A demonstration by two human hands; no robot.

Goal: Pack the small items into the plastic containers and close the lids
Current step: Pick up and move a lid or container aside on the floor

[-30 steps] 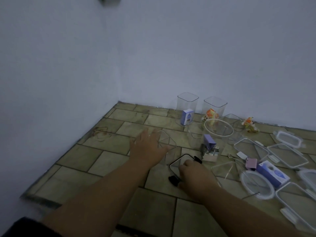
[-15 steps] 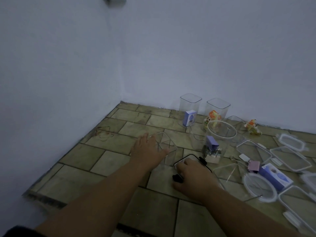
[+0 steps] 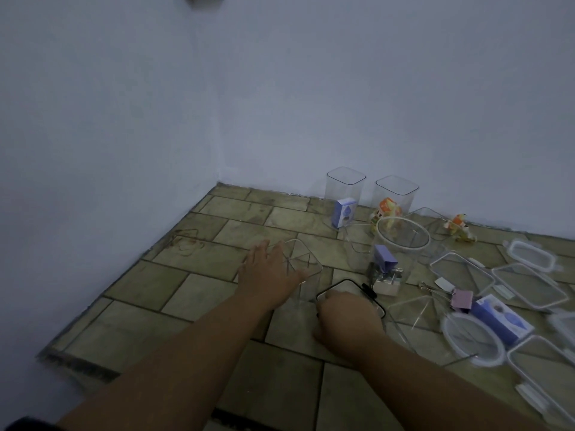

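The left hand [image 3: 270, 273] lies spread, fingers apart, against a clear container [image 3: 303, 269]. At its 4 o'clock, the right hand [image 3: 345, 321] covers a black-rimmed lid [image 3: 348, 289] on the tiled floor [image 3: 199, 293]; its grip cannot be determined.

The single head camera looked forward and down from above the person's forearms, close to the tiled floor [image 3: 199, 293], facing the wall corner [image 3: 217, 178].

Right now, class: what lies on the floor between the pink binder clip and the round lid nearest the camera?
In the head view, a purple box lies between the pink binder clip and the round lid.
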